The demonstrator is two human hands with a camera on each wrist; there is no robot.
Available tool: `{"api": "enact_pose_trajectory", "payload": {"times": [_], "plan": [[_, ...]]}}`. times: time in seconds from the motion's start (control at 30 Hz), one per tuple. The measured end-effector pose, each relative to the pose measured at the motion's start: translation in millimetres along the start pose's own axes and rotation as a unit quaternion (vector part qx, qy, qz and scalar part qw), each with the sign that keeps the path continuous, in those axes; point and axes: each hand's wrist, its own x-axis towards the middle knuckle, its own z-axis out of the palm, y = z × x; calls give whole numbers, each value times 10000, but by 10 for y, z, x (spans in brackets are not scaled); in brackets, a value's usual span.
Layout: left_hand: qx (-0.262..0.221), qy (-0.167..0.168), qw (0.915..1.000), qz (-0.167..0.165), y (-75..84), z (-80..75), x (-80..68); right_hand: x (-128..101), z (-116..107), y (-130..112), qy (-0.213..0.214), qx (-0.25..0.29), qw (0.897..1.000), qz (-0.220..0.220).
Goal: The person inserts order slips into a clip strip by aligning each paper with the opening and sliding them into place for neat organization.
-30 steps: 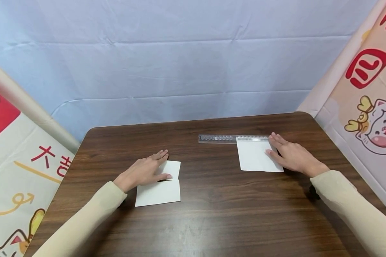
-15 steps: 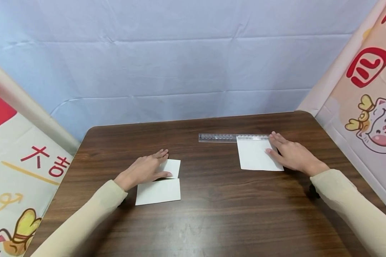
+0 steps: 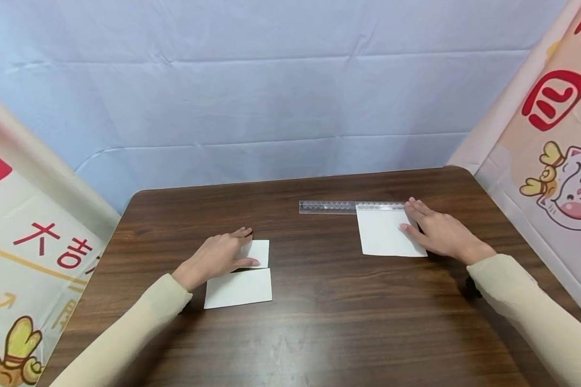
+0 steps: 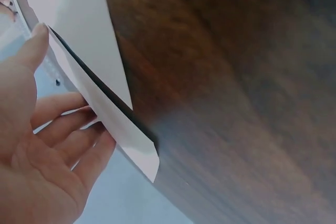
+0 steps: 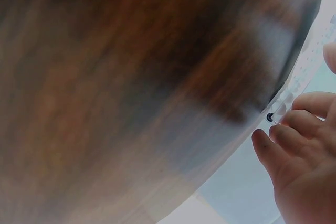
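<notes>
The left hand [image 3: 215, 258], fingers flat together, presses a folded paper [image 3: 238, 287] at seven o'clock on the table [image 3: 319, 301]. The right hand [image 3: 438, 234], fingers spread, pins another paper [image 3: 384, 234] beside the ruler [image 3: 326, 207] at one o'clock. The fold seems underway; creasing it likely needs firm, even pressure.

Under my left hand [image 3: 216, 257] I see a white folded sheet [image 3: 239, 287], its far flap raised slightly off the near half, with my thumb on the crease. Under my right hand [image 3: 439, 234] lies a flat white sheet [image 3: 384, 234], fingers on its right edge. A clear ruler [image 3: 327, 207] lies along that sheet's far edge, reaching out leftward from my right fingertips.
</notes>
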Motion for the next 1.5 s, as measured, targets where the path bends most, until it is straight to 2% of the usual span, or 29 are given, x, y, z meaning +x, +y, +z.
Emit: {"api": "enact_pose_trajectory", "payload": {"times": [0.1, 0.27, 0.4, 0.83, 1.03, 1.17, 1.5], "plan": [[29, 168, 9999, -13, 14, -1, 1, -7, 2, -5, 6, 47, 10000, 4], [-187, 598, 9980, -130, 26, -31, 23, -6, -1, 2, -20, 29, 10000, 8], [-248, 888, 9957, -93, 28, -66, 50, -1, 1, 8, -41, -24, 10000, 18], [-980, 1039, 9895, -228, 8, -276, 113, -14, -11, -13, -8, 11, 10000, 4], [-1695, 923, 9803, -422, -29, -369, 141, -17, -13, -16, 24, 32, 10000, 4], [-2064, 800, 9727, -700, -46, -409, 155, -13, -9, -19, -23, 60, 10000, 6], [-2820, 773, 9460, -1398, -98, -493, 219, -11, -28, -6, -106, 72, 9999, 40]]}}
